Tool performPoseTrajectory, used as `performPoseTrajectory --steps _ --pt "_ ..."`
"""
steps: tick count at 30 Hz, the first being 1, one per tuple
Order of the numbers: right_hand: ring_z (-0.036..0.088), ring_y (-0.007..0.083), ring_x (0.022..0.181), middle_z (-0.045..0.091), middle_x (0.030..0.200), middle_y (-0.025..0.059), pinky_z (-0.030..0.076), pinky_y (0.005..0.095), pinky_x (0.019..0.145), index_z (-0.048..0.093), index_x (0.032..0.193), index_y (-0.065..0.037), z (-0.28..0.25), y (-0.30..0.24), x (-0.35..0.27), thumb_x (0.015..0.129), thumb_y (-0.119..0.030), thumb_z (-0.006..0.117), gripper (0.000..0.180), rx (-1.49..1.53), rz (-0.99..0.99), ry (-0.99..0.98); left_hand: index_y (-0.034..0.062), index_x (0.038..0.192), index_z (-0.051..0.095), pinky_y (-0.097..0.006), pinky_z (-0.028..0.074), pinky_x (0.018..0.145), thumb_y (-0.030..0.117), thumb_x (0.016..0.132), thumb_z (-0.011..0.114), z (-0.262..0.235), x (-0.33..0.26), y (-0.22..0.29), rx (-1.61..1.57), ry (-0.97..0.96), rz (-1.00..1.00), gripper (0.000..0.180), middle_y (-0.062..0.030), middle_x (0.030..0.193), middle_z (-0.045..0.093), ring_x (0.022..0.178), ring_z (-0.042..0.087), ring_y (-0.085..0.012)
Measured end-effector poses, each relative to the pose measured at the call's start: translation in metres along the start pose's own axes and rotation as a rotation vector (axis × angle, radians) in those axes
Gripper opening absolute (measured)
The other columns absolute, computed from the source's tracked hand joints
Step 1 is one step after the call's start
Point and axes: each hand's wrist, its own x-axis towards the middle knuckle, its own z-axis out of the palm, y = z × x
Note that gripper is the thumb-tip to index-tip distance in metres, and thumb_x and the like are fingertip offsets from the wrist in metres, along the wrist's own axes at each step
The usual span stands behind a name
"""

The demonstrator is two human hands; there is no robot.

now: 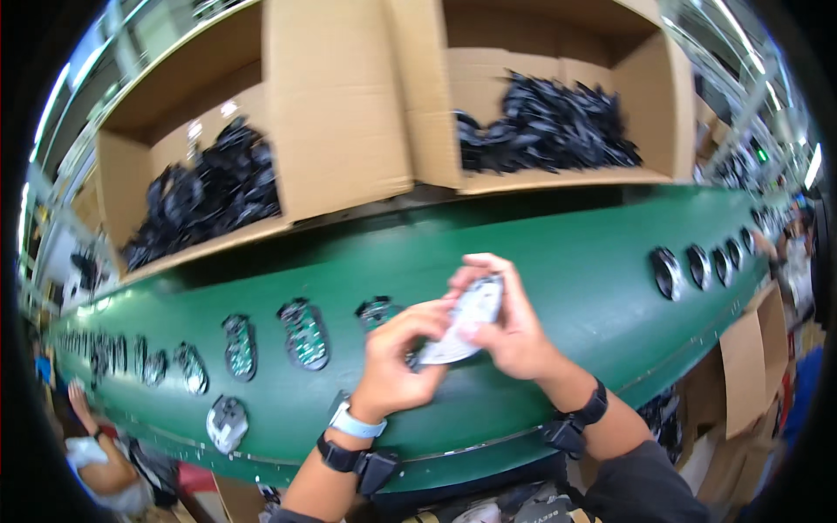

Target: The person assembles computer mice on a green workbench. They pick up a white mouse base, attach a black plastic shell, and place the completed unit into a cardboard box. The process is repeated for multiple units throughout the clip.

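Note:
Above the green belt, a white curved plastic part point(464, 324), shaped somewhat like a computer mouse shell, is tilted between my two hands. My left hand point(403, 353) pinches its lower left end, thumb beneath and fingers over it. Along its right side, my right hand point(510, 327) grips it with the thumb on its face and the fingers curled round the top. Just behind my left hand, a dark shell with a green circuit board point(377, 311) lies partly covered. Another shell with a board point(304, 334) rests to its left.
A grey-white mouse-shaped part point(227, 424) lies near the belt's front edge. Several black parts point(667, 273) line the right. Cardboard boxes point(340, 113) of dark parts point(567, 126) stand behind the green belt point(575, 261). Another person's arm point(109, 462) shows at far left.

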Motion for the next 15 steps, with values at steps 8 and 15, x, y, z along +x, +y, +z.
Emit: performPoseTrajectory --steps 8,15 --pt "0.047 0.0254 0.116 0.048 0.122 0.0127 0.037 0.0396 0.107 0.047 0.136 -0.005 -0.002 -0.006 0.006 0.086 -0.051 0.062 0.07 -0.419 -0.085 -0.044 0.0064 0.125 0.049 -0.035 0.057 0.096 0.009 0.088 0.087 0.006 -0.003 -0.002 -0.564 -0.088 -0.501 0.053 -0.0103 0.119 0.059 0.112 0.065 -0.0177" --pt "0.044 0.0278 0.135 0.045 0.14 0.0146 0.032 0.0419 0.118 0.051 0.14 -0.002 -0.003 0.007 0.021 0.096 -0.069 0.049 0.08 -0.614 -0.153 -0.13 0.0085 0.126 0.043 -0.03 0.056 0.071 0.021 0.08 0.094 0.007 0.011 -0.008 -0.45 0.054 -0.33 0.071 -0.0112 0.106 0.064 0.087 0.065 -0.012"
